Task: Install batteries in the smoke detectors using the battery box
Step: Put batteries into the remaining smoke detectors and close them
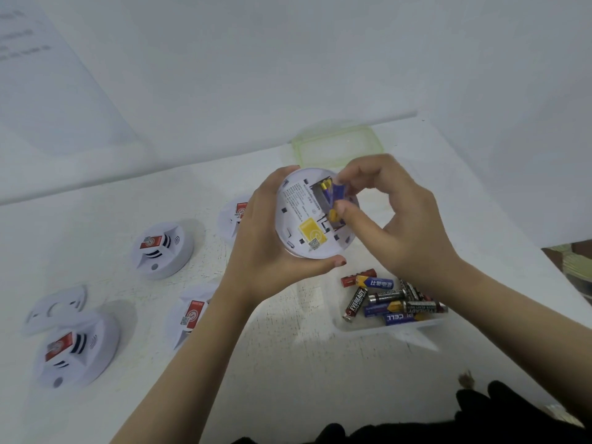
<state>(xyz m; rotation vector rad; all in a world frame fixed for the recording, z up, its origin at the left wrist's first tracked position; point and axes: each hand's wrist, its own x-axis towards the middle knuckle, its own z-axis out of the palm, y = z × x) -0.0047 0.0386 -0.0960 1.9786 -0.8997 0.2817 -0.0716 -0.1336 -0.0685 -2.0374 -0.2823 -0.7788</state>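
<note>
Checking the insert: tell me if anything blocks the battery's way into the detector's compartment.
Nothing visible does. The right hand pinches the blue battery right at the open compartment of the detector held by the left hand.

I count five smoke detectors (pixel 163 248): four lie on the table (pixel 288 363), two of them partly hidden, and one raised detector (pixel 301 225) is above it. I see one loose backplate (pixel 54 307), one battery box (pixel 394 325) and one green lid (pixel 336 145). Two batteries (pixel 326 187) show in the raised detector. The box holds at least seven loose batteries (pixel 381 283), with some hidden.
</note>
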